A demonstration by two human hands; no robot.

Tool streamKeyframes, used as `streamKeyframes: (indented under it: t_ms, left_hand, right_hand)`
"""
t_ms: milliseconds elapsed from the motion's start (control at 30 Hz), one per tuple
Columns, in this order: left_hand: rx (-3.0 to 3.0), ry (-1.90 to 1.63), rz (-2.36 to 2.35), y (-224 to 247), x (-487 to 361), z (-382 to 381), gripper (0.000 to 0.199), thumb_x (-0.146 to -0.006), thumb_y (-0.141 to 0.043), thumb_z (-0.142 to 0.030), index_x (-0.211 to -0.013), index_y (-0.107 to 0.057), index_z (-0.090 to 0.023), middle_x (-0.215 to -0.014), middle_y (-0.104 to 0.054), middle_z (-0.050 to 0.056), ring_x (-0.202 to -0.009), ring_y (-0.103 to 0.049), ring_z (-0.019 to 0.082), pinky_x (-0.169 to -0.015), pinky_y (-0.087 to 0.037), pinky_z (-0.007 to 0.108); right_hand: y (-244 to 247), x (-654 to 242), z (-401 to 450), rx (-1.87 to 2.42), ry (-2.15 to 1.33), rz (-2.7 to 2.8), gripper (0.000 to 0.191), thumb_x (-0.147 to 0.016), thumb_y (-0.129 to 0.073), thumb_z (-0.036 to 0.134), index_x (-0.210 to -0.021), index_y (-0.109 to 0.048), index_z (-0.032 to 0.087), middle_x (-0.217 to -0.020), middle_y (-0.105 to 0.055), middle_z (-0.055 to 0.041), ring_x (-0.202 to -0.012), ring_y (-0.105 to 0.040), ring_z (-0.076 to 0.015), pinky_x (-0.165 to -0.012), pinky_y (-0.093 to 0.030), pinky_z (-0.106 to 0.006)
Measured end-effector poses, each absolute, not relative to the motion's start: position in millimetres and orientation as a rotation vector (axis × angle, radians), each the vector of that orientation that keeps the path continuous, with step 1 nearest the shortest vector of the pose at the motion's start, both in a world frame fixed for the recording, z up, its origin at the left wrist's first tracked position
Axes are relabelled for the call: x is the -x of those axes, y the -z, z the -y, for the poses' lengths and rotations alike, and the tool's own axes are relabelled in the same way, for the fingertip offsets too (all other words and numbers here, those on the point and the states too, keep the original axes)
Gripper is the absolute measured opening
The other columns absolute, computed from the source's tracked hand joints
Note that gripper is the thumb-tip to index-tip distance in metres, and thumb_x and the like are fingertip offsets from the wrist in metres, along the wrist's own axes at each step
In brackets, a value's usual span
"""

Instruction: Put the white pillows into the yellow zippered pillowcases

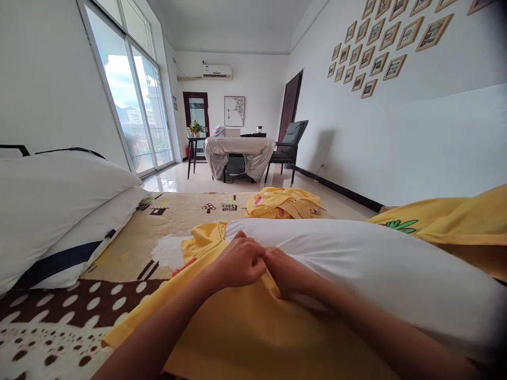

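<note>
A: What's the biggest thing around the long pillow (356,248)?

B: The patterned blanket (127,258), brown, cream and tan. It spreads out to the left of the long pillow and beyond it.

A: Next in size?

B: A desk (241,142) in a shiny grey cover, well beyond the long pillow. A black chair (291,145) stands well beyond it too, to the desk's right.

A: And then?

B: The long pillow itself, white and smooth. After that, the yellow cloth (237,316): it lies along the long pillow's near side, with a crumpled part at its left end.

A: Anything smaller?

B: 2 stacked pillows (59,184) well to the left of the long pillow, the lower 1 with a dark band. A yellow bundle (283,203) with printed figures sits just beyond it.

A: And the hands?

B: Left hand (243,258) and right hand (285,269) meet at the long pillow's near side. The left hand's fingers (258,270) are clamped on the yellow cloth's edge. The right hand touches that edge, but its fingertips are hidden, so I can't tell whether they grip.
</note>
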State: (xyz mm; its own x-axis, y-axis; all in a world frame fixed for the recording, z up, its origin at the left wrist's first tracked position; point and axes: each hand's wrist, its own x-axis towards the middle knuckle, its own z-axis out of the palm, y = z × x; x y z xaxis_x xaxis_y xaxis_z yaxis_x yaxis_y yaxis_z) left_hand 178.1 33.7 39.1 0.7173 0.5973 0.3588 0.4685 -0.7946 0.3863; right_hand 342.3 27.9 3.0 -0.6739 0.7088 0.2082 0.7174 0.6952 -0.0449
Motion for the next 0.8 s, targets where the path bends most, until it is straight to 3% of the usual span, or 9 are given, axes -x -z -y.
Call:
streamKeyframes:
  t_ms: [67, 167, 233, 300, 433, 567, 700, 800]
  left_hand:
    - [-2.751, -0.555, -0.793, -31, -170, -27, 0.015, -0.065, -0.044, -0.016, -0.056, -0.031, -0.016, -0.057, -0.041, -0.003, -0.059, -0.034, 0.011, -0.075, -0.028, 0.031]
    - [-2.780, -0.390, -0.807, -22, -153, -16, 0.017, -0.066, -0.047, -0.016, -0.057, -0.033, -0.016, -0.060, -0.045, -0.002, -0.064, -0.040, 0.012, -0.079, -0.029, 0.031]
    - [-2.770, -0.345, -0.818, -21, -147, -11, 0.018, -0.069, -0.048, -0.016, -0.058, -0.034, -0.016, -0.061, -0.046, -0.001, -0.067, -0.043, 0.012, -0.081, -0.029, 0.031]
    - [-2.758, -0.342, -0.791, -22, -148, -10, 0.018, -0.074, -0.047, -0.016, -0.061, -0.036, -0.016, -0.064, -0.048, -0.002, -0.070, -0.044, 0.013, -0.082, -0.029, 0.030]
    - [-2.751, -0.420, -0.673, -25, -171, -20, 0.016, -0.085, -0.042, -0.018, -0.069, -0.039, -0.018, -0.074, -0.052, -0.001, -0.078, -0.047, 0.014, -0.083, -0.030, 0.030]
    - [-2.669, -0.606, -0.565, -30, -194, -32, 0.013, -0.090, -0.039, -0.019, -0.079, -0.046, -0.019, -0.085, -0.055, 0.001, -0.088, -0.049, 0.015, -0.085, -0.033, 0.028]
    - [-2.735, -0.581, -0.512, -31, -205, -27, 0.011, -0.088, -0.042, -0.017, -0.079, -0.048, -0.018, -0.085, -0.057, 0.001, -0.087, -0.051, 0.015, -0.084, -0.034, 0.028]
    - [-2.840, -0.412, -0.419, -31, -204, -12, 0.013, -0.086, -0.044, -0.016, -0.073, -0.047, -0.018, -0.079, -0.059, 0.001, -0.080, -0.054, 0.014, -0.081, -0.037, 0.027]
  right_hand:
    - [15, -355, 2, 1.035, 0.280, 2.683, 0.041, -0.070, -0.052, 0.009, -0.108, -0.063, 0.013, -0.111, -0.065, -0.0123, -0.097, -0.059, -0.0228, -0.082, -0.046, -0.032]
    - [37, -383, 42, 1.086, 0.799, 2.523, 0.065, -0.077, -0.044, 0.009, -0.140, -0.041, 0.021, -0.141, -0.046, -0.0117, -0.126, -0.043, -0.0315, -0.095, -0.039, -0.047]
    - [48, -405, 53, 1.262, 1.026, 2.359, 0.071, -0.079, -0.040, 0.006, -0.146, -0.031, 0.026, -0.140, -0.046, -0.0125, -0.125, -0.043, -0.0337, -0.093, -0.038, -0.050]
    - [52, -424, 50, 1.316, 1.032, 2.323, 0.070, -0.079, -0.038, 0.004, -0.146, -0.031, 0.023, -0.120, -0.060, -0.0148, -0.106, -0.057, -0.0291, -0.085, -0.042, -0.044]
    - [27, -433, 25, 1.173, 0.507, 2.596, 0.059, -0.077, -0.044, 0.008, -0.134, -0.049, 0.020, -0.077, -0.063, -0.0047, -0.067, -0.057, -0.0169, -0.063, -0.041, -0.027]
    - [-4, -404, 8, 1.251, 0.090, 2.649, 0.045, -0.071, -0.044, 0.007, -0.107, -0.066, 0.023, -0.079, -0.064, -0.0030, -0.068, -0.057, -0.0147, -0.060, -0.036, -0.023]
    - [16, -378, 10, 1.408, -0.043, 2.625, 0.018, -0.075, -0.048, 0.014, -0.075, -0.066, 0.018, -0.078, -0.067, -0.0061, -0.068, -0.057, -0.0170, -0.059, -0.036, -0.025]
    - [24, -382, 22, 1.374, -0.154, 2.669, 0.017, -0.077, -0.050, 0.014, -0.080, -0.067, 0.016, -0.081, -0.068, -0.0079, -0.072, -0.058, -0.0185, -0.063, -0.040, -0.028]
